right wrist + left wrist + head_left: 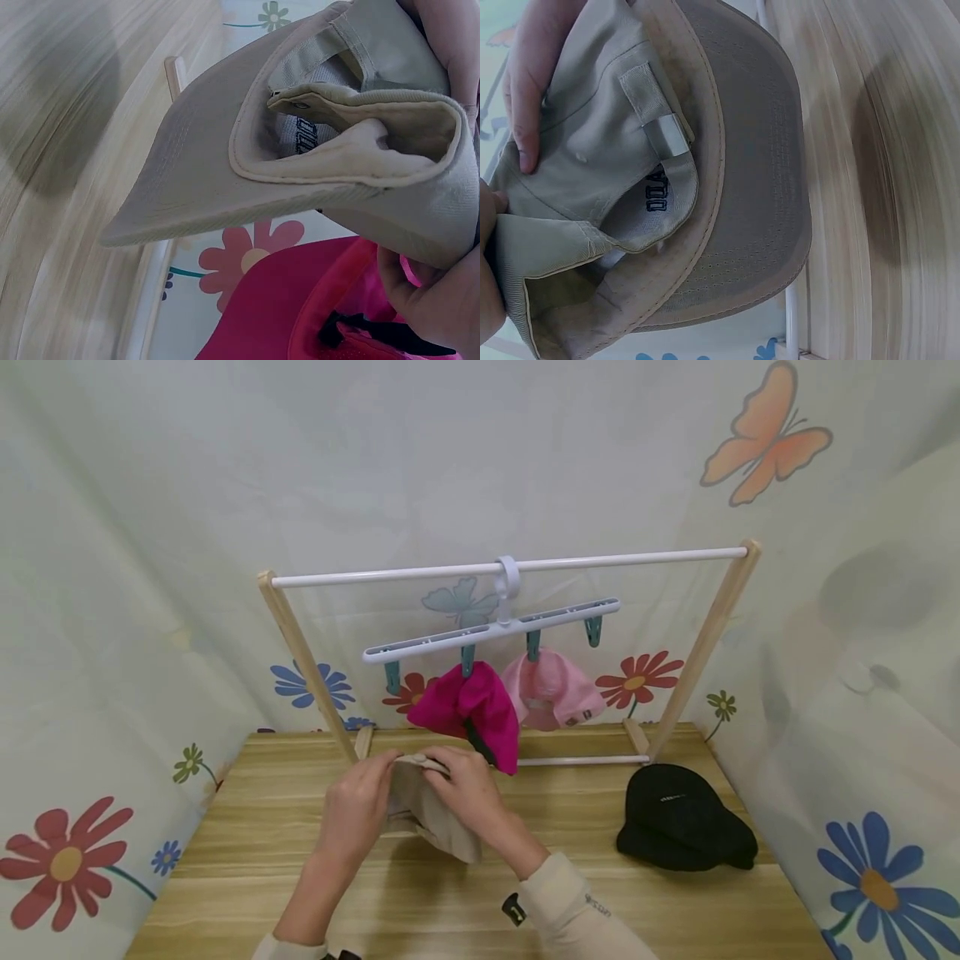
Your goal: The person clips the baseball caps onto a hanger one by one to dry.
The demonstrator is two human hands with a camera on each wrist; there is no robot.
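Note:
Over the table, my left hand [356,810] and right hand [471,792] pinch the crown of a beige baseball cap [442,827] between fingers and thumbs. Its brim [757,165] points down, and the back strap with a metal buckle [667,136] shows in the left wrist view. Just behind hangs a magenta cap [468,706], held by a teal clip [468,662] on a white hanger [435,645]. Beside it a pink cap [555,685] hangs from another clip [533,646]. The outer clips, left [393,678] and right [594,632], hold nothing.
The hanger hooks over the white rail [637,560] of a wooden-legged rack [705,643]. A black cap [678,818] lies at the right on the wooden table [247,860]. Flower-printed curtain [150,635] surrounds the table's back and sides.

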